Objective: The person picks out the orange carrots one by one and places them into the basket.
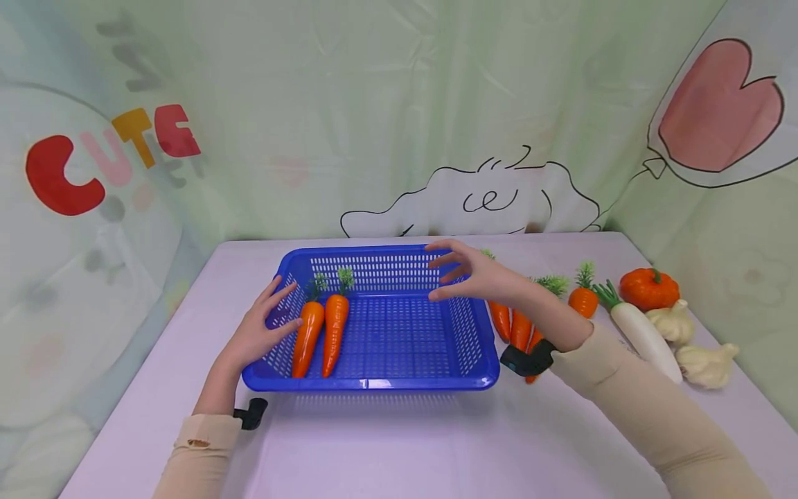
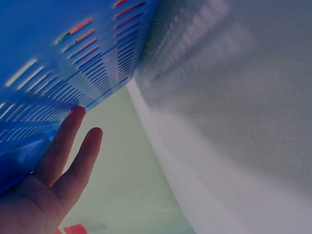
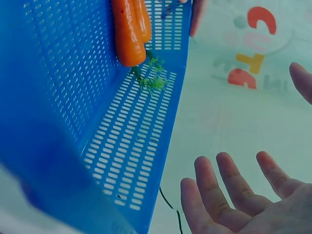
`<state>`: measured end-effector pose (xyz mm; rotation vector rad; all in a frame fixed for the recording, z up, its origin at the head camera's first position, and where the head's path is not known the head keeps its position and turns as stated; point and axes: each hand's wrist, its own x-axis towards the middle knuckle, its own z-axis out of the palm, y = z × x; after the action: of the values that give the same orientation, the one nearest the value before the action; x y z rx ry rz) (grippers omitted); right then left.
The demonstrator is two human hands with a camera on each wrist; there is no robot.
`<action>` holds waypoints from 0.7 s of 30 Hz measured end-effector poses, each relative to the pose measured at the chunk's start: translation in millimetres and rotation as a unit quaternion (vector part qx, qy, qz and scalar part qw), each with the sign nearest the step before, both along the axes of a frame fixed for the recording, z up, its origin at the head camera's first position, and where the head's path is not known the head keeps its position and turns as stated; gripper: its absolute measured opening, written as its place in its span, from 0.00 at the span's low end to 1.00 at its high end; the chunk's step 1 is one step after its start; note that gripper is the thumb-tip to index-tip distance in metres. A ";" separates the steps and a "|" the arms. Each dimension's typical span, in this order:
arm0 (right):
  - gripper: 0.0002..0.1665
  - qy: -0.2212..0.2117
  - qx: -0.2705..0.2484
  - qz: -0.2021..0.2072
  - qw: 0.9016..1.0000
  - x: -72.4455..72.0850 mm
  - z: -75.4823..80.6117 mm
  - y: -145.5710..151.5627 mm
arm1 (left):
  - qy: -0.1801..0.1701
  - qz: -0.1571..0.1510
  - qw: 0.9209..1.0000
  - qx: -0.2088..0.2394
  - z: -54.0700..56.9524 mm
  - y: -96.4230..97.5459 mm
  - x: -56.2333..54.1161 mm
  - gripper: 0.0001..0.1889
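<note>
A blue plastic basket point(image 1: 399, 383) stands on the table, with two orange carrots point(image 1: 334, 333) lying side by side at its left. My left hand point(image 1: 264, 326) is at the basket's left rim, fingers spread and its thumb near the left carrot. In the left wrist view, two fairly straight fingers point(image 2: 87, 158) extend along the outside of the slotted wall. My right hand point(image 1: 474, 274) hovers around the basket's back right corner, fingers apart and nothing in them. The right wrist view shows its spread fingers point(image 3: 239, 190) beside the basket wall.
Several more carrots point(image 1: 520, 329) lie to the right of the basket, partly hidden by my right forearm. Farther right are a white radish point(image 1: 645, 339), an orange pumpkin point(image 1: 648, 287) and two garlic bulbs point(image 1: 707, 365). A printed curtain point(image 1: 386, 125) hangs behind the table.
</note>
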<state>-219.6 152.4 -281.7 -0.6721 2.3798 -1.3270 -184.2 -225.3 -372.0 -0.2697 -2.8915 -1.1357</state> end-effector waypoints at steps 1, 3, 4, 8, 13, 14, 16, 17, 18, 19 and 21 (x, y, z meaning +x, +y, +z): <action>0.44 0.001 0.000 -0.003 1.000 0.5 -0.4 3.1 | 0.001 0.000 1.000 0.001 -0.2 0.0 -0.2 0.36; 0.44 0.006 0.003 -0.013 1.000 2.2 -0.7 9.3 | 0.001 -0.001 1.000 0.002 -0.3 0.1 -0.2 0.36; 0.44 0.009 0.004 -0.018 1.000 3.3 -0.7 12.7 | 0.001 -0.001 1.000 0.001 -0.2 0.2 0.0 0.36; 0.45 0.023 0.005 -0.043 0.999 9.4 0.1 25.5 | 0.001 0.001 1.000 0.003 0.9 1.0 0.5 0.36; 0.46 0.038 0.014 -0.077 0.996 15.6 -1.1 40.3 | -0.001 0.002 1.000 0.002 2.7 1.4 1.7 0.36; 0.46 0.044 0.016 -0.080 0.996 16.6 -1.9 43.2 | -0.001 0.002 1.000 0.002 2.6 1.2 1.8 0.35; 0.46 0.055 0.019 -0.085 0.995 18.3 -4.1 49.3 | -0.002 0.003 1.000 0.002 2.2 1.1 2.1 0.35; 0.45 0.059 0.021 -0.088 0.994 19.1 -5.3 52.4 | -0.002 0.003 1.000 0.002 2.3 1.1 2.2 0.35; 0.45 0.063 0.022 -0.092 0.994 20.0 -6.8 55.8 | -0.003 0.004 1.000 0.003 2.0 1.0 2.2 0.35; 0.45 0.067 0.024 -0.097 0.993 20.7 -8.3 59.1 | -0.002 0.004 1.000 0.004 1.9 0.9 2.1 0.35; 0.45 0.068 0.026 -0.109 0.991 22.3 -11.1 65.9 | -0.001 0.003 1.000 0.005 1.9 0.7 1.8 0.35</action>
<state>-197.3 218.3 -292.8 -0.5153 2.6505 -1.3376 -182.3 -224.6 -370.2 -0.2602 -2.8859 -1.1491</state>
